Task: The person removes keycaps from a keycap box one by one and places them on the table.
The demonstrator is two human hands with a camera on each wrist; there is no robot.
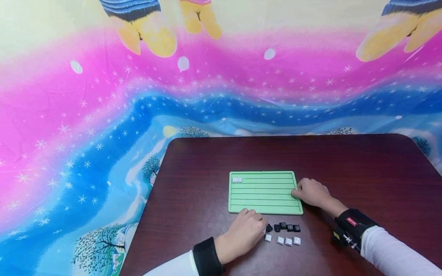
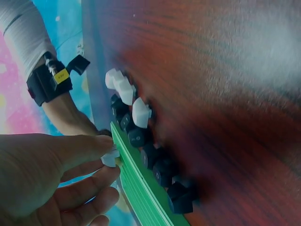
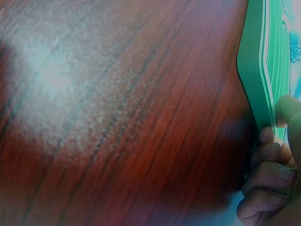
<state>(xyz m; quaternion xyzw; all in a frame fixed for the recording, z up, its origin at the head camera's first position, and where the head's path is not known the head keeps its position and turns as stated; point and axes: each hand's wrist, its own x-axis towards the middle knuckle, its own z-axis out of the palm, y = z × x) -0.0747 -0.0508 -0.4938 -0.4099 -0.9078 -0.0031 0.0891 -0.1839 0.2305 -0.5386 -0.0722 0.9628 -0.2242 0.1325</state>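
Observation:
A light green tray (image 1: 264, 196) with ridged rows lies on the table, and two white keycaps (image 1: 237, 180) sit side by side at the left of its top row. My left hand (image 1: 243, 234) is in front of the tray's near edge. In the left wrist view, its thumb and forefinger pinch a white keycap (image 2: 110, 159). The right hand (image 1: 314, 192) grips the tray's right rim, thumb over the edge and other fingers curled against the outer side, as the right wrist view shows. Beside the left hand lie loose black keycaps (image 1: 290, 227) and white keycaps (image 1: 288, 241).
The dark brown wooden table (image 1: 186, 180) has a rounded far left corner. Behind it hangs a colourful printed cloth (image 1: 221, 76). Black bands with small devices are on both wrists, such as the right wristband (image 1: 355, 224).

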